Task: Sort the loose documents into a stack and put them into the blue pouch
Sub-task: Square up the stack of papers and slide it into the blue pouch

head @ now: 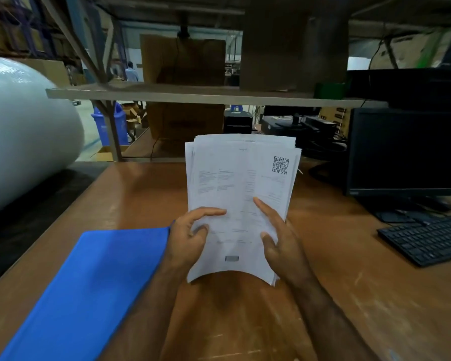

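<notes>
A stack of white printed documents (241,183) is held upright above the middle of the wooden desk; the top sheet carries a QR code at its upper right. The sheets' upper edges are slightly uneven. My left hand (190,235) grips the stack's lower left side, thumb on the front. My right hand (279,238) grips the lower right side, thumb across the top sheet. The blue pouch (89,287) lies flat on the desk to the left of my left forearm, apart from the stack.
A black keyboard (427,239) and a dark monitor (406,152) stand at the right of the wooden desk (362,295). A big roll of bubble wrap (24,131) fills the left. A shelf board (193,93) with cardboard boxes runs across behind the desk.
</notes>
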Demonstrator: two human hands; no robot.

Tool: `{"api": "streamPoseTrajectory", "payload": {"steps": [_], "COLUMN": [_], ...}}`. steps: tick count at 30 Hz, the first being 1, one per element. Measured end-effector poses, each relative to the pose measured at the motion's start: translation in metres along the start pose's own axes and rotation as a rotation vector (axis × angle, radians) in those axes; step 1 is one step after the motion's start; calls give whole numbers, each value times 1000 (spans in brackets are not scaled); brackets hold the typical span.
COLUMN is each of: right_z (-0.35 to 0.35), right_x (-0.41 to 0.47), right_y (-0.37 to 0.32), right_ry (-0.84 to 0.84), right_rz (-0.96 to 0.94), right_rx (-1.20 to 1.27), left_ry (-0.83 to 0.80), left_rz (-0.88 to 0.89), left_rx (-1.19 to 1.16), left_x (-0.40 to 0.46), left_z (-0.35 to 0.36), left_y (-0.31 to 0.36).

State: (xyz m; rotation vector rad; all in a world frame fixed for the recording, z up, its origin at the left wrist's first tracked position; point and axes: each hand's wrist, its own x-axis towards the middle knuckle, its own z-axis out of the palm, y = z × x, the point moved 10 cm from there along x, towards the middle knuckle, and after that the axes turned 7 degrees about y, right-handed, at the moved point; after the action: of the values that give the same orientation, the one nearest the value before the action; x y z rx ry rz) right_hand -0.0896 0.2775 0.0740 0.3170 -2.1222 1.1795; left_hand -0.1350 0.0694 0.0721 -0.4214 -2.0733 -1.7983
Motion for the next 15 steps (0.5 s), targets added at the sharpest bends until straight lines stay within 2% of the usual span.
{"api": "streamPoseTrajectory", "payload": {"steps": [3, 6, 10, 13, 15], "right_z": [-10, -10, 5, -2, -6], "right_x": [15, 8, -16, -6, -4], "right_y": [-8, 0, 22, 21, 20], "right_ry": [85, 86, 30, 84, 101], "right_rz": [-25, -41, -37, -36, -33], "right_rx": [1, -17, -89, -93, -84], "left_ry": [44, 39, 55, 71, 55], "left_rz": [51, 77, -49, 73, 93], "left_rx": [-39, -32, -10, 24, 33], "left_x": [10, 5, -16, -1, 6], "left_z": [-1, 0, 11, 8, 9], "left_y": [18, 14, -21, -5, -1]}}
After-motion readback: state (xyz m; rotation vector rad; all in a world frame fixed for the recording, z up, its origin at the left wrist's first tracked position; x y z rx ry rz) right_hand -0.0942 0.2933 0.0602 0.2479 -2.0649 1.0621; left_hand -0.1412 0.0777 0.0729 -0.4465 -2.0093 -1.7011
